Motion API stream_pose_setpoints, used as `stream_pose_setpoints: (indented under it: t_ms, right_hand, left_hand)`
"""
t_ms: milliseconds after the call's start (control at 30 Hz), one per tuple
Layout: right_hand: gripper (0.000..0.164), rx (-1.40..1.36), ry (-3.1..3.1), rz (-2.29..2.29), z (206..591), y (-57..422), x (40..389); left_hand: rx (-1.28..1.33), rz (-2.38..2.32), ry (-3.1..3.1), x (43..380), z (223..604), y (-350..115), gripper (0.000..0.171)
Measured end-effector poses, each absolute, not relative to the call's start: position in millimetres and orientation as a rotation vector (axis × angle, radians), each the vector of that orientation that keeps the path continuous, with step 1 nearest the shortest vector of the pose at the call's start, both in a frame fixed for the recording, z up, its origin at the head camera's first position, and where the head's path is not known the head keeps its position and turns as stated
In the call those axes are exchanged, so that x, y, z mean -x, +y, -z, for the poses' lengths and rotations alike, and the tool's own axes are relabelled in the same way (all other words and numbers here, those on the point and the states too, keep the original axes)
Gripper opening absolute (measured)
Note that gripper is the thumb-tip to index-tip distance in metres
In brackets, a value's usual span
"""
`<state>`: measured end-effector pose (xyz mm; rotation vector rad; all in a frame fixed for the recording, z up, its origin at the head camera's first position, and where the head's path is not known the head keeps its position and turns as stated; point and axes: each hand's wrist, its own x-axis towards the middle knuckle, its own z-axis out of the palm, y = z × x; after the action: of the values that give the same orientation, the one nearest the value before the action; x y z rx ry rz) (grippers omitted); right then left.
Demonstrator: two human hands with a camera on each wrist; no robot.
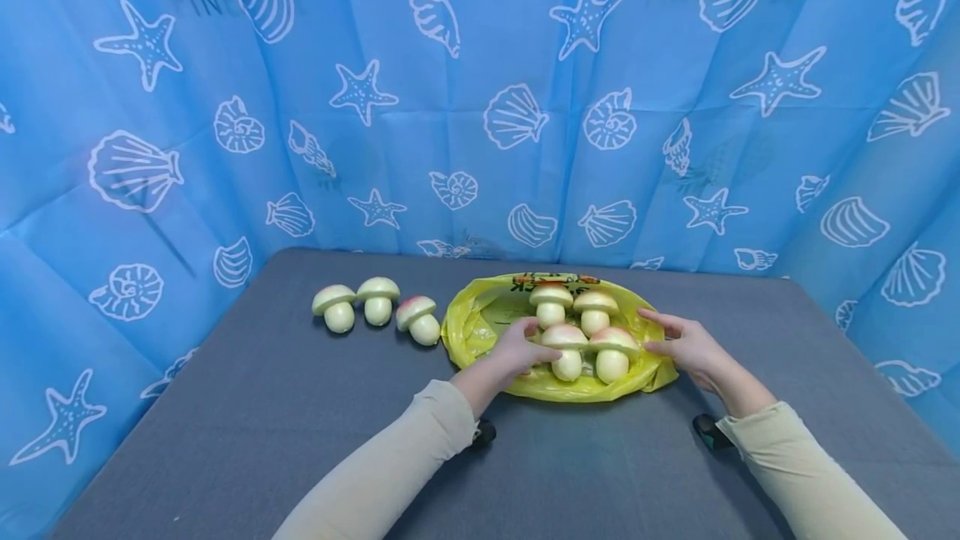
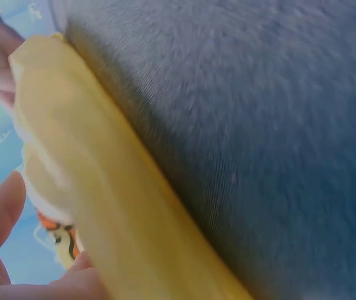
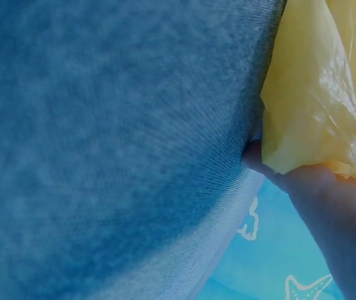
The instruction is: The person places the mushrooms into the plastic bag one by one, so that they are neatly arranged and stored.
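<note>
An open yellow plastic bag [image 1: 480, 294] lies on the table with its rim spread into an oval. Several toy mushrooms [image 1: 611, 366], cream with pink-tinged caps, stand grouped in its right half. My left hand [image 1: 517, 350] reaches over the near rim, its thumb right at the front left mushroom [image 1: 567, 366] and its fingers spread behind. In the left wrist view the bag's yellow side [image 2: 115, 181] hides part of that hand. At the bag's right edge my right hand [image 1: 693, 350] has its fingers extended over the rim; in the right wrist view it is against the yellow plastic [image 3: 309, 94].
Three similar mushrooms [image 1: 377, 301] stand in a group left of the bag. Grey cloth covers the table [image 1: 300, 423]. Behind it hangs a blue curtain [image 1: 480, 48] with white shell and starfish prints.
</note>
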<state>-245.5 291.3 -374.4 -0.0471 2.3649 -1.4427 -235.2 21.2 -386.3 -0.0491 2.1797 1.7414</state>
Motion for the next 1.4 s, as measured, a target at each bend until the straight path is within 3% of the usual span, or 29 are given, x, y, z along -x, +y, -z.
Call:
stream_pose_setpoints:
  t_ms: [467, 1400]
  right_hand:
    - [0.063, 0.035, 2.373, 1.439, 378.1, 288.7, 248.7]
    - [0.062, 0.010, 2.421, 1.392, 376.8, 288.6, 247.9]
  left_hand:
    - [-0.055, -1.860, 2.172, 222.9, 379.6, -28.5, 0.063]
    - [0.098, -1.949, 2.297, 208.2, 370.1, -91.7, 0.058]
